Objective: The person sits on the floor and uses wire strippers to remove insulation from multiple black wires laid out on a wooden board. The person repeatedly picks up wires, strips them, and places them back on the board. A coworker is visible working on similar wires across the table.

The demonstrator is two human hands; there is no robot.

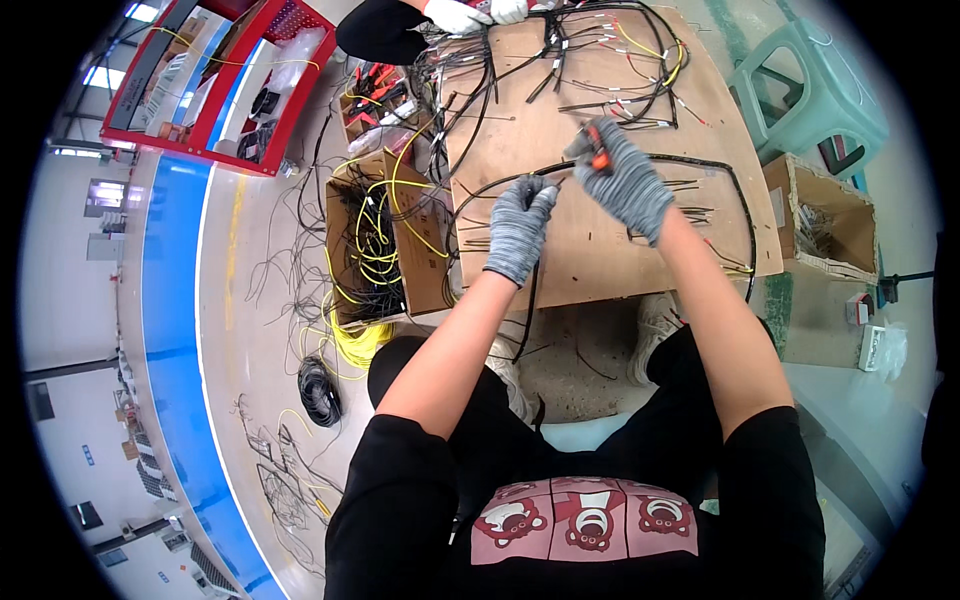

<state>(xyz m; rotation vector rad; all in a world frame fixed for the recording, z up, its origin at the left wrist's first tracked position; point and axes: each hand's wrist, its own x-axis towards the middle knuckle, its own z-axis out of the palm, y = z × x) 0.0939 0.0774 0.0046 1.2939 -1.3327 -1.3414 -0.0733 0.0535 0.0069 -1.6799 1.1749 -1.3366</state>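
Both hands wear grey knitted gloves and are over a wooden board. My left hand is closed in a pinch on a thin dark wire, at the black cable harness that curves across the board. My right hand is wrapped round pliers with red and black handles; their jaws are blurred and I cannot make out the exact type. It is up and to the right of my left hand, the two apart. Loose wire ends branch off the harness on the right.
Across the board, a co-worker's white-gloved hands are at another harness. Left are a cardboard box of black and yellow cables and a red shelf cart. Right are a green stool and another carton. Wires litter the floor.
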